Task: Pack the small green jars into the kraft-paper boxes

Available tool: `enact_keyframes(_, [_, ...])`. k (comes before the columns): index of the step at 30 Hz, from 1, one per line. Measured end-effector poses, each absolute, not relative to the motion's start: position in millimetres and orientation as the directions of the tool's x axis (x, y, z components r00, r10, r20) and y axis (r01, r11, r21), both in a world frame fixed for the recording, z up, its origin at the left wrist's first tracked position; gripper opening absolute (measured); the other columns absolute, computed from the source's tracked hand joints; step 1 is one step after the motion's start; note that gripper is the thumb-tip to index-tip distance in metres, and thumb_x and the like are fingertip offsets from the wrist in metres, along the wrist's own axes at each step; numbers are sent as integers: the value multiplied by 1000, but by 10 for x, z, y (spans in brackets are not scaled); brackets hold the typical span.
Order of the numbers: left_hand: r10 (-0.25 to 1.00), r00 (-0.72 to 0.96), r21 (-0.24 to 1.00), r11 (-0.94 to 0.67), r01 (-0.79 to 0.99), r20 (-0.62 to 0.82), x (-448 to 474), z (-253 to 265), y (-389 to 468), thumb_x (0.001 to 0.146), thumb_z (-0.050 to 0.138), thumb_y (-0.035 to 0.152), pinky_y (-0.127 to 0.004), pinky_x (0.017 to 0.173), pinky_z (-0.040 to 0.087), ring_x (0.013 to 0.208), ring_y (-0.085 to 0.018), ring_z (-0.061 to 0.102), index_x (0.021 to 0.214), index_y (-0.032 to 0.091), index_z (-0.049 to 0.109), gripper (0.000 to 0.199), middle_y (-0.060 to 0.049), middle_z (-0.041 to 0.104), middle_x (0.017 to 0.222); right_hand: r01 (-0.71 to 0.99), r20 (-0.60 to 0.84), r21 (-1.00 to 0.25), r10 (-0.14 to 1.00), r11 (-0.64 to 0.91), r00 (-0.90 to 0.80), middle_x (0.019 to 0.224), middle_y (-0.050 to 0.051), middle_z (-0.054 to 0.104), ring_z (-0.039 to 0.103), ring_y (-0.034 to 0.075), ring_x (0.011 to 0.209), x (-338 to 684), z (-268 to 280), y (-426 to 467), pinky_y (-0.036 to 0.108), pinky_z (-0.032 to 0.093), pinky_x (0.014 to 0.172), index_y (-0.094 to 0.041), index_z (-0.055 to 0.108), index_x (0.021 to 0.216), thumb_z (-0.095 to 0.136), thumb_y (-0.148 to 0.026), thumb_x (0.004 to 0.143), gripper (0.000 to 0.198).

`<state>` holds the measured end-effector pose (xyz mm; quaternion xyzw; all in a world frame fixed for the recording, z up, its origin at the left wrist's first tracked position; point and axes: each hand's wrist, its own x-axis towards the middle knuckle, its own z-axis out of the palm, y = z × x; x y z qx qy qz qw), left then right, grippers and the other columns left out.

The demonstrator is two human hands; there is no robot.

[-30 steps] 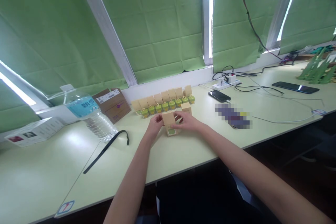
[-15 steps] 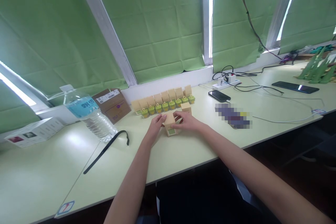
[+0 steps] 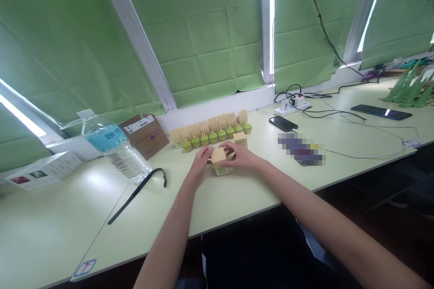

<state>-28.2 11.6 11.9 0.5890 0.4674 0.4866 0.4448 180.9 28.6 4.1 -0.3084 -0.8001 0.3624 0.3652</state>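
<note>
Small kraft box: the small kraft box [image 3: 218,155] stands upright near the front edge of the table, between both hands; it is plain tan card, with straight edges, a flat top and a green label [image 3: 221,170] low on its front.
Left hand: the left hand [image 3: 202,159] is partly closed, fingertips and thumb pinching the box's left side near the top.
Right hand: the right hand [image 3: 241,157] arches over the box's right side, fingers bent, gripping it from above and the side.
Top panel: one second ago it rose tall and upright; now it lies folded down, and the box looks lower. The left thumb has come up to the top edge.
Second kraft box: another kraft box [image 3: 240,137] stands just behind the right hand, partly hidden.
Back row: tan card boxes [image 3: 213,123] line up behind small, glossy green tubs [image 3: 213,137], some with pale loops on top; the row matches the earlier frames.
Left of the row: a creased brown carton [image 3: 149,137], a clear ribbed plastic bottle [image 3: 117,144] with a blue label, and a curved black strap [image 3: 142,187].
Right of the row: a smooth black phone [image 3: 283,123], near a white power strip [image 3: 293,109].
Surface: a pale, smooth table [image 3: 145,216].
</note>
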Motion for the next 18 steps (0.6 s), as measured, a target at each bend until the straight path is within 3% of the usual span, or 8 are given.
enact_keyframes(18, [988, 69, 978, -150, 142, 141, -262, 117, 120, 80, 65, 52, -24, 68, 47, 78, -14, 55, 85, 18, 61, 35, -2, 60, 86, 210, 381, -798, 743, 565, -550, 119, 8, 63, 64, 20, 103, 1819, 62, 260, 31, 57, 76, -28, 55, 125, 80, -44, 73, 60])
